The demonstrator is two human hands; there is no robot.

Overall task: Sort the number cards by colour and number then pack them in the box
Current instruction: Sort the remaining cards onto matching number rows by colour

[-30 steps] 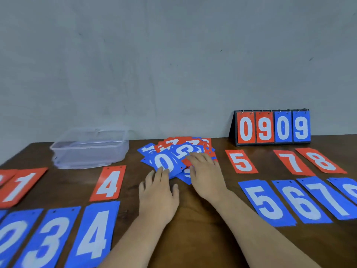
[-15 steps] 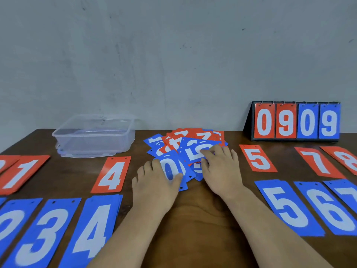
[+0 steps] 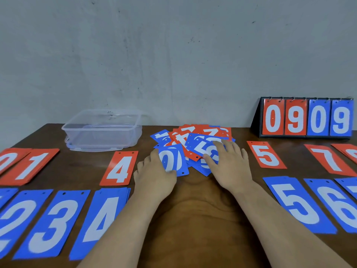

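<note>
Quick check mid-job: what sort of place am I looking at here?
Likely a plain indoor workroom or recording setup: a bare grey wall, a dark wooden table in front of it, and a flip scoreboard standing at the table's back.

1. Flip scoreboard, back right: white 0 and 9 on red leaves, then 0 and 9 on blue leaves, reading 0909.
2. Far row on the table, each a white digit: red 0 card (cut by the frame edge), red 1 card, red 4 card, red 5 card, red 7 card.
3. Near row: blue 2 card, blue 3 card, blue 4 card, blue 5 card, blue 6 card.
4. Mixed pile: a blue 0 at its near left and a blue 5 on top. The other digits overlap too much to read.
</note>
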